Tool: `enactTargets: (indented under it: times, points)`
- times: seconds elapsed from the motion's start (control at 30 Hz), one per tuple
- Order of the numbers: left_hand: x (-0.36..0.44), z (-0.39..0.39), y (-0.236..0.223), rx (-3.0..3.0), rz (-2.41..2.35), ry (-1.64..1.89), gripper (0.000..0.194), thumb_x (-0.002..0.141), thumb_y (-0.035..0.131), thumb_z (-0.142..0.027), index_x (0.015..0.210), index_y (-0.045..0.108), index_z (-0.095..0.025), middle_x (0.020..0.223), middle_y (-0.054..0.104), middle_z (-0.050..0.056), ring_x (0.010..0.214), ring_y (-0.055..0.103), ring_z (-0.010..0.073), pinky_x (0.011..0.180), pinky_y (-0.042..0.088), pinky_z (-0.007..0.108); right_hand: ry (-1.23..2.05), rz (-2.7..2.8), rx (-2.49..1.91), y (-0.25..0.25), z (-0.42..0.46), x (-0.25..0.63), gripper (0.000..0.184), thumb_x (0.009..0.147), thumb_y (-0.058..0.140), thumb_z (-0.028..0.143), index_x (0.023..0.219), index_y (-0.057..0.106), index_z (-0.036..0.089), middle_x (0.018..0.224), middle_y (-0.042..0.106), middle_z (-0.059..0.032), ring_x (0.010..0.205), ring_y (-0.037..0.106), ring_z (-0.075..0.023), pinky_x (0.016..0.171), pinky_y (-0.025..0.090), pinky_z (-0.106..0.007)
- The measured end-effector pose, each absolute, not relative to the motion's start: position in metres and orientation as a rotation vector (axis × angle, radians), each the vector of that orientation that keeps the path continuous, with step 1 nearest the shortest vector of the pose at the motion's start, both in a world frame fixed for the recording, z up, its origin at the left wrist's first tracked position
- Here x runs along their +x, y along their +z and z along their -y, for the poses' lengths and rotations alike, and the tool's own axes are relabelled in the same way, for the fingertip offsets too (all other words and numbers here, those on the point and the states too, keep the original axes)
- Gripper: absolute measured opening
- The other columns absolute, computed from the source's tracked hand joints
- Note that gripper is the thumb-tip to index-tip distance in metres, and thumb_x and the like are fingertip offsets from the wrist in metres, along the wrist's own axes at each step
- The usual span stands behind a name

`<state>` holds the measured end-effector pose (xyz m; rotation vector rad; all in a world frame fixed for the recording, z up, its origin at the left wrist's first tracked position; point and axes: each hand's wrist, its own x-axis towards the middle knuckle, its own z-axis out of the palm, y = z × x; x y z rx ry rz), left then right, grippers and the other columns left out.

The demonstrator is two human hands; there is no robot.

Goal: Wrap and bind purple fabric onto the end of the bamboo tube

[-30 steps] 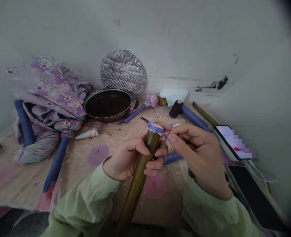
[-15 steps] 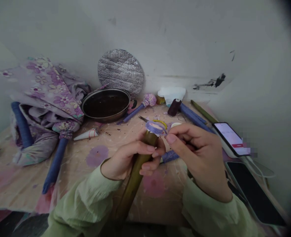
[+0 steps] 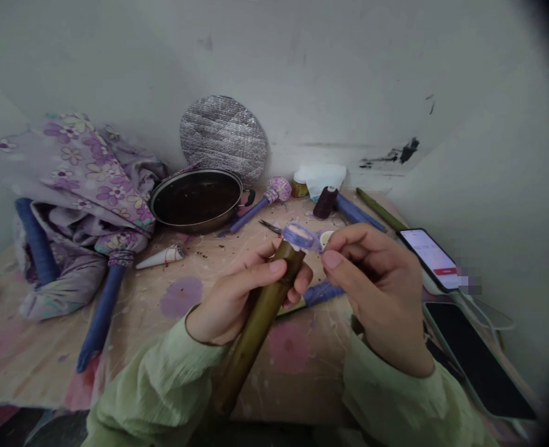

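Note:
My left hand point(image 3: 251, 282) is wrapped round a green-brown bamboo stick point(image 3: 251, 335), which slants up and away from me. Purple fabric strip point(image 3: 297, 234) is wound about the stick's upper end, with a pale patch showing on top. A loose end of that strip runs to the right, pinched between thumb and forefinger of my right hand point(image 3: 372, 285). Beyond the wrapped end lie small scissors point(image 3: 271, 227), their dark blades pointing left and their handles mostly hidden. Behind my hands rests a purple-wrapped stick point(image 3: 323, 293), partly covered.
A dark pan point(image 3: 197, 202) stands at the back, a round silver mat point(image 3: 223, 138) leaning behind it. Flowered cloth with purple sticks point(image 3: 100, 323) fills the left. A dark thread spool point(image 3: 325, 202), a piping-like cone point(image 3: 160, 256) and two phones point(image 3: 428, 257) lie about the table.
The left fingers have loosened and shifted on the stick, baring more of its upper part. My right hand has moved slightly right, still pinching the strip's end. The camera view has shifted a little.

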<state>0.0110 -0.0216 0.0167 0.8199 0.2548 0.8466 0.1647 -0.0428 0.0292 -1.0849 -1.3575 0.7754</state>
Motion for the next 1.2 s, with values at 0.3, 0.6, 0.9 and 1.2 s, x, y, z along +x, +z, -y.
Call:
enactTargets:
  times: [0.3,0.6,0.9,1.2]
  points:
    - [0.0115,0.0230,0.0205,0.753,-0.345,0.841,0.015,0.080,0.058,-0.027,0.087,0.060,-0.014,0.084,0.053,0.004,0.070,0.049,0.0100,0.054,0.042,0.018,0.761,1.365,-1.024,0.0293,0.0406,0.1644,0.009,0.078,0.058,0.014,0.073,0.054,0.020,0.053,0.050,0.0057,0.045,0.041,-0.0060,0.039,0.030,-0.019]
    - [0.0121,0.0226,0.0207,0.761,-0.317,0.833,0.019,0.082,0.056,-0.028,0.088,0.064,-0.011,0.082,0.053,0.006,0.070,0.049,0.0104,0.054,0.041,0.017,0.837,1.354,-1.004,0.0281,0.0413,0.1635,0.008,0.079,0.057,0.015,0.076,0.053,0.021,0.052,0.052,0.0060,0.044,0.044,-0.0067,0.038,0.031,-0.019]
    - [0.0121,0.0210,0.0188,0.759,-0.317,0.842,0.020,0.083,0.055,-0.027,0.089,0.064,-0.011,0.083,0.053,0.006,0.070,0.049,0.0101,0.055,0.042,0.018,0.624,1.425,-0.930,0.0270,0.0429,0.1613,0.018,0.081,0.056,0.009,0.087,0.065,0.023,0.063,0.064,0.0042,0.050,0.055,-0.0074,0.041,0.042,-0.018]
    - [0.0121,0.0206,0.0190,0.752,-0.302,0.828,0.018,0.082,0.056,-0.026,0.089,0.064,-0.011,0.082,0.054,0.006,0.069,0.050,0.0103,0.055,0.042,0.018,0.430,1.511,-0.931,0.0246,0.0446,0.1628,0.034,0.079,0.055,0.005,0.096,0.071,0.029,0.064,0.067,0.0054,0.045,0.055,-0.0067,0.039,0.044,-0.018]
